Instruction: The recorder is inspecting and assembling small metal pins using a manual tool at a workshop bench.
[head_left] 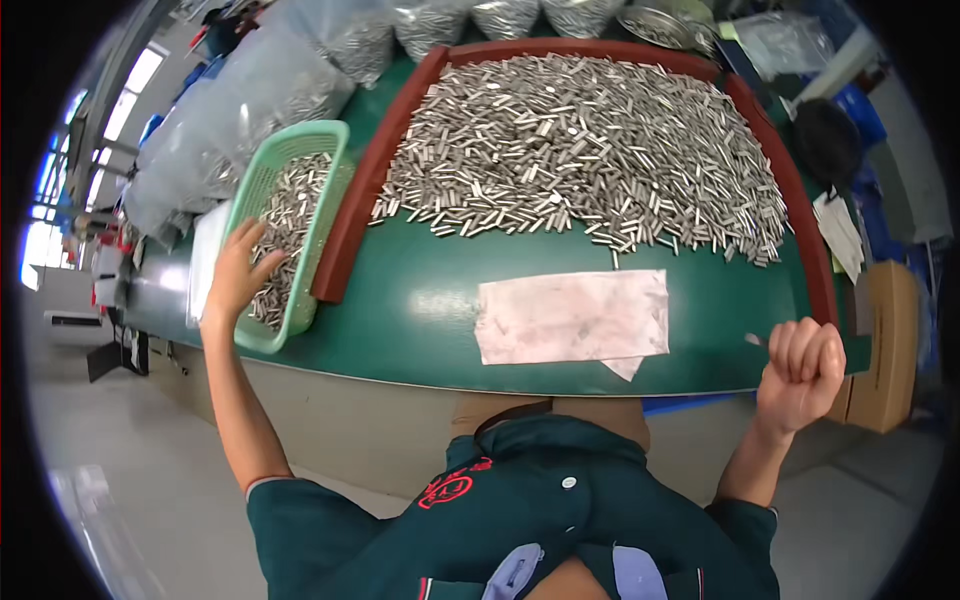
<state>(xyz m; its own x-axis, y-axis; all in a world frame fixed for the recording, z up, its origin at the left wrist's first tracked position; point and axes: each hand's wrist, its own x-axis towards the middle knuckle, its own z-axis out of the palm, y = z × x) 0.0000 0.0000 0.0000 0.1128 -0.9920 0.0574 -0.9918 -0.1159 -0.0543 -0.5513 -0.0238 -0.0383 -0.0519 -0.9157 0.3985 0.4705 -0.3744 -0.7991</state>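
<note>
My left hand [238, 272] is over the near left side of a light green plastic basket [343, 172], its fingers spread. Small metal pins [290, 225] lie heaped in the basket beneath and beside the fingers. At the right front edge of the table, my right hand [803, 372] is closed in a fist. A small greyish tip [754, 340] shows at the fist's left side; what the fingers hold is hidden. A large spread of short metal pins [590, 150] covers the far part of the green table [410, 300].
Dark red wooden bars [375, 190] frame the pin spread on its left, back and right. A stained whitish cloth [572, 318] lies near the front edge. Clear bags of metal parts [355, 45] line the back and left. A cardboard box [885, 345] stands at right.
</note>
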